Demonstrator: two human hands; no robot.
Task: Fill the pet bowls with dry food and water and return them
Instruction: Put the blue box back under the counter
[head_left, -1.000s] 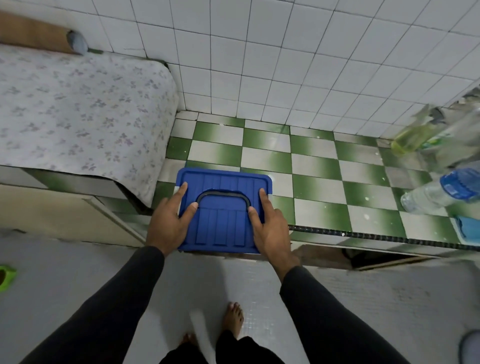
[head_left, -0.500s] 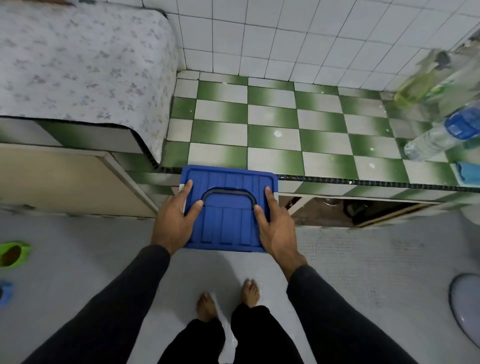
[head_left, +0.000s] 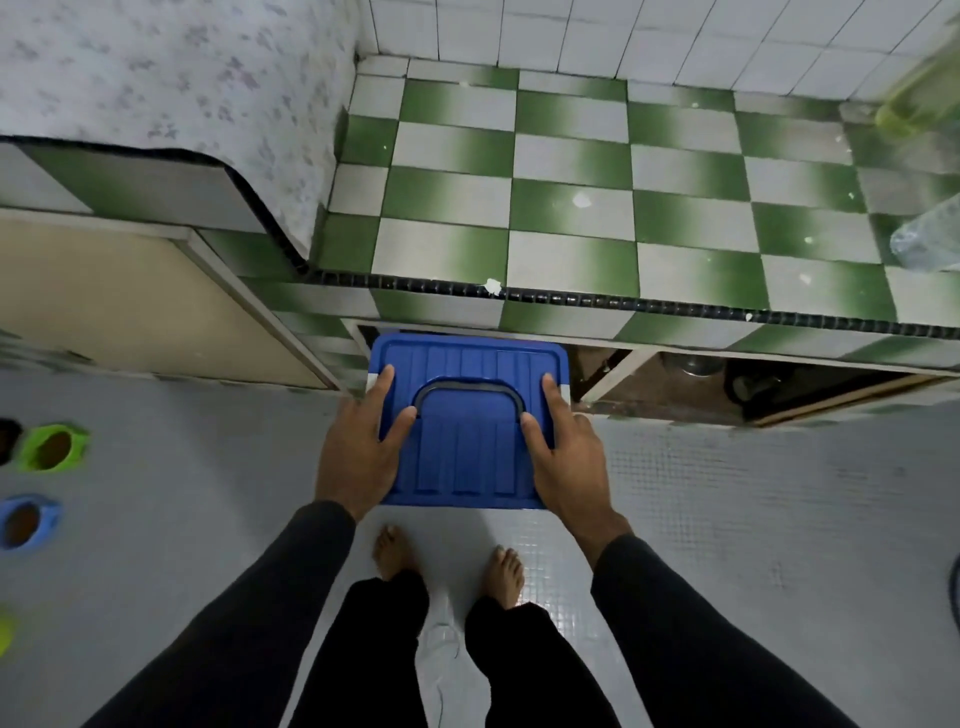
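I hold a blue lidded plastic container (head_left: 467, 457) with a dark folded handle on its lid, low in front of the open space under the tiled counter. My left hand (head_left: 358, 457) grips its left side and my right hand (head_left: 569, 462) grips its right side. On the floor at the far left stand a green pet bowl (head_left: 51, 448) and a blue pet bowl (head_left: 25, 522), both with brown food inside.
A green and white checked counter (head_left: 571, 218) runs ahead, with a clear bottle (head_left: 927, 239) and a yellowish bottle (head_left: 919, 98) at its right end. A flower-patterned cloth (head_left: 182, 78) covers the left part. Below are a beige cupboard door (head_left: 130, 306) and an open dark compartment (head_left: 753, 384). My bare feet stand on grey floor.
The blue container has come down from counter height to below the counter's edge, held in both hands. My view has tilted down, bringing the pet bowls on the left into sight.
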